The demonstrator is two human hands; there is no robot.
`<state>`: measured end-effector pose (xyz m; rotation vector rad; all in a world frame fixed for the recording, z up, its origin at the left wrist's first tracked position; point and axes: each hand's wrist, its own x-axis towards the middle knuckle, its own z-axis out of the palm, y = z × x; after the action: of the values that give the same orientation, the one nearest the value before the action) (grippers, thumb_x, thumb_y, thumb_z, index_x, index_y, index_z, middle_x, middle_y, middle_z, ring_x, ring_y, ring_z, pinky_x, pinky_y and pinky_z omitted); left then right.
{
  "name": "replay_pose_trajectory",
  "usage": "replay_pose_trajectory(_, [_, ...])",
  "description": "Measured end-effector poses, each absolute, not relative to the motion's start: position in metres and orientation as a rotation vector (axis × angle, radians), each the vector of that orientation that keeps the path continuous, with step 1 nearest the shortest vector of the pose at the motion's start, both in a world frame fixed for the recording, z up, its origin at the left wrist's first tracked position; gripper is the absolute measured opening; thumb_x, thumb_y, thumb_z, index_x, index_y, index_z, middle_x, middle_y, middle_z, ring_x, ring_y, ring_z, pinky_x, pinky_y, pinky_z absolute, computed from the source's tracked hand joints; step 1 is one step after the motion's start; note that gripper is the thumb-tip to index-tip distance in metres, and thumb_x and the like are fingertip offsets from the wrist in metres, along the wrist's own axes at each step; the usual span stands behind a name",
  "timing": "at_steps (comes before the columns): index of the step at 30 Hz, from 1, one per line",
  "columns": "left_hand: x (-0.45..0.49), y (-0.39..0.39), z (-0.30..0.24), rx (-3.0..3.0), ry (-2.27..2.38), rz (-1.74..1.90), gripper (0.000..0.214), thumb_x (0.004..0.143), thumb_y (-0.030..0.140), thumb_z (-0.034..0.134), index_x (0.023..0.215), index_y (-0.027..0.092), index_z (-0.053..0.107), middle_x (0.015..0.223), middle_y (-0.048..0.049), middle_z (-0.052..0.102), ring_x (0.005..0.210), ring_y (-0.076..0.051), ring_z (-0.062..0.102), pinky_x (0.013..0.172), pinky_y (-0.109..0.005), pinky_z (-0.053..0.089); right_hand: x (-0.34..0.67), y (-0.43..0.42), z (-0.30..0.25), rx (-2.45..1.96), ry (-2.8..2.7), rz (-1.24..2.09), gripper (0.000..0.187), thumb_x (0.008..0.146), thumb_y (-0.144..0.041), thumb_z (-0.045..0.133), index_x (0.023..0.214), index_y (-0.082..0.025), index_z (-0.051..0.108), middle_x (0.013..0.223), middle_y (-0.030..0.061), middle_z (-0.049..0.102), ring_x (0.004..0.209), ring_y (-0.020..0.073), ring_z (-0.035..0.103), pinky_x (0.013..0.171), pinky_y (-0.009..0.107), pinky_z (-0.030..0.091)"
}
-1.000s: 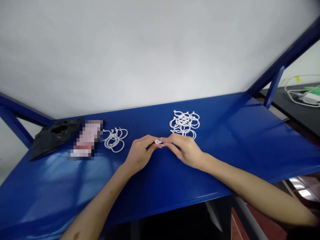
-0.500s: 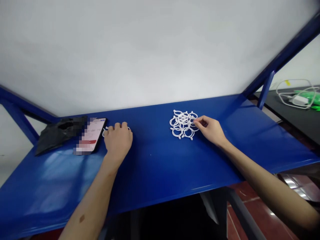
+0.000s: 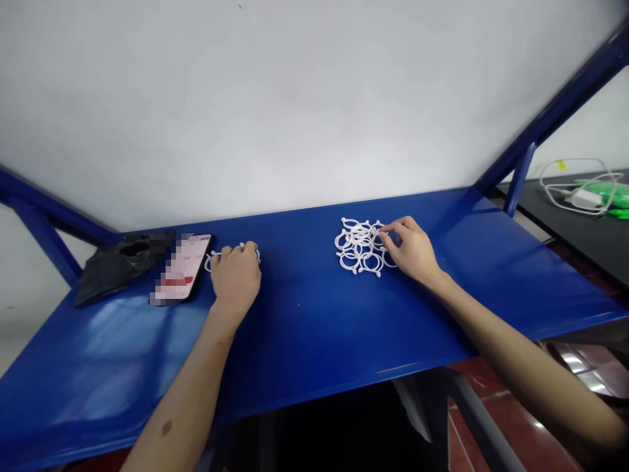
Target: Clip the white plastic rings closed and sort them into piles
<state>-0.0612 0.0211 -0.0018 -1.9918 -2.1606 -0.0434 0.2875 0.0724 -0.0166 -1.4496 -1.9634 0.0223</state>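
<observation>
Head view: phone (image 3: 183, 270) between black bag (image 3: 111, 267) and left hand (image 3: 236, 278).

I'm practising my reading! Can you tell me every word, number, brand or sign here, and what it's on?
No text can be read for certain.
Phone screen: digit-like marks, too blurred and blocked out to read.
Yellow tag: too small to tell.
White adapter: none readable.
White rings: none visible.
</observation>
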Motion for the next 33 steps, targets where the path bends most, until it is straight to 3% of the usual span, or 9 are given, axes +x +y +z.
replay_pose_trajectory(8, [-0.063,0.022,0.005,-1.979,-2.271,-0.198,0.028,0.095,0.031,0.050,0.118,0.019,0.060,0.109,-0.0161,0.071,0.110,-0.038,0.059,0.090,-0.050,0.040,0.302,0.075,0.002,-1.545,-2.224,0.107,0.022,0.094,-0.034,0.054,0.093,-0.021,0.071,0.093,0.0056,0.069,0.070,0.0162,0.061,0.067,0.033,0.048])
replay_pose_trajectory(12, [-0.066,0.025,0.011,-1.918,-2.379,-0.316,0.026,0.095,0.033,0.054,0.116,0.021,0.062,0.108,-0.0119,0.073,0.109,-0.036,0.062,0.090,-0.047,0.041,0.329,0.069,-0.010,-1.477,-2.364,0.264,0.024,0.092,-0.035,0.056,0.103,-0.020,0.071,0.095,0.0066,0.068,0.072,0.0167,0.063,0.071,0.033,0.051])
replay_pose_trajectory(15, [-0.068,0.028,0.012,-1.874,-2.431,-0.412,0.026,0.092,0.035,0.060,0.115,0.022,0.062,0.103,-0.0077,0.074,0.106,-0.033,0.064,0.088,-0.043,0.042,0.333,0.068,-0.017,-1.439,-2.367,0.308,0.022,0.093,-0.034,0.055,0.099,-0.020,0.071,0.092,0.0066,0.068,0.072,0.0170,0.063,0.070,0.032,0.050])
replay_pose_trajectory(19, [-0.069,0.029,0.009,-1.889,-2.449,-0.466,0.027,0.091,0.038,0.064,0.114,0.023,0.062,0.097,-0.0050,0.075,0.101,-0.030,0.068,0.084,-0.039,0.043,0.324,0.070,-0.019,-1.464,-2.227,0.236,0.022,0.093,-0.034,0.055,0.092,-0.019,0.069,0.086,0.0067,0.068,0.069,0.0175,0.061,0.067,0.033,0.049])
replay_pose_trajectory(33, [-0.068,0.031,0.005,-1.905,-2.454,-0.486,0.025,0.090,0.034,0.060,0.112,0.023,0.063,0.095,-0.0053,0.074,0.092,-0.029,0.069,0.077,-0.038,0.045,0.302,0.062,-0.028,-1.444,-2.089,0.075,0.028,0.097,-0.035,0.052,0.100,-0.018,0.074,0.091,0.0073,0.066,0.065,0.0158,0.059,0.068,0.034,0.049])
